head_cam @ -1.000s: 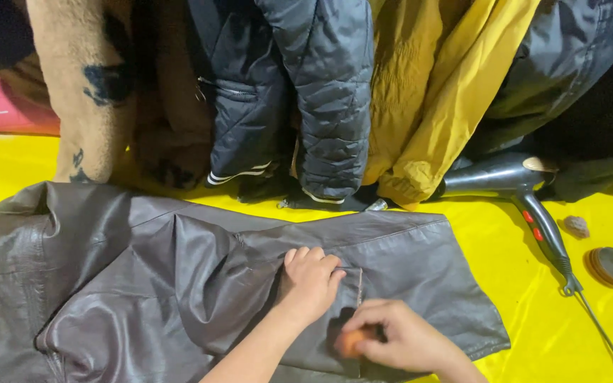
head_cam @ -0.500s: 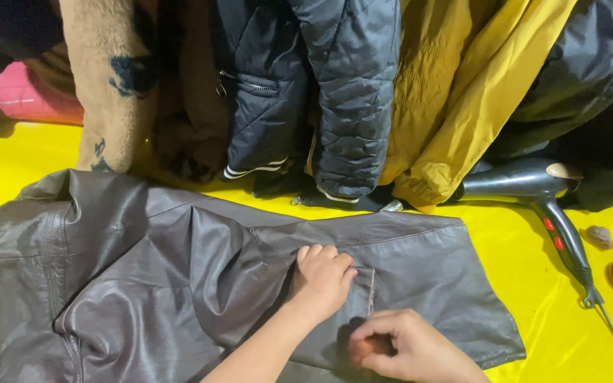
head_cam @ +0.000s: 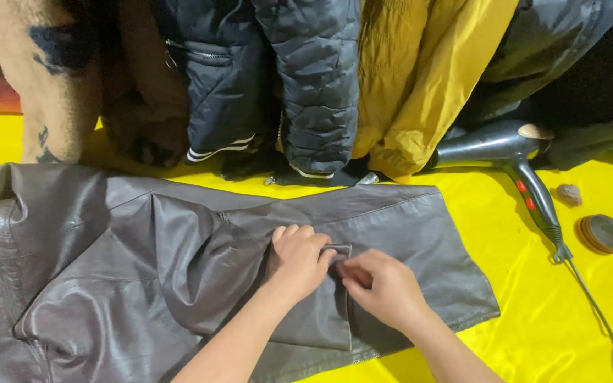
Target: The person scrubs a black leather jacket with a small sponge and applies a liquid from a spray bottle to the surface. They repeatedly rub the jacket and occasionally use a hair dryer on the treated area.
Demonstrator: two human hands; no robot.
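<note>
A grey-brown leather jacket (head_cam: 143, 269) lies flat on a yellow sheet (head_cam: 555, 333). My left hand (head_cam: 298, 261) rests on the jacket's pocket, its fingers curled over the top of the pocket flap (head_cam: 321, 312) and holding it. My right hand (head_cam: 386, 289) sits just right of it. The thumb and fingers pinch the flap's upper edge, touching the left fingertips. Whether anything small is between the right fingers is hidden.
A row of hanging coats fills the back: a tan fleece one (head_cam: 44, 78), a dark quilted one (head_cam: 306, 85) and a mustard one (head_cam: 420, 78). A grey hair dryer (head_cam: 505, 152) with its cord, a round tin (head_cam: 602, 232) and a small stone (head_cam: 569, 194) lie at the right.
My right hand has moved up from the pocket's lower edge to meet the left hand at the flap's top. The orange bit seen in it a second ago no longer shows.
</note>
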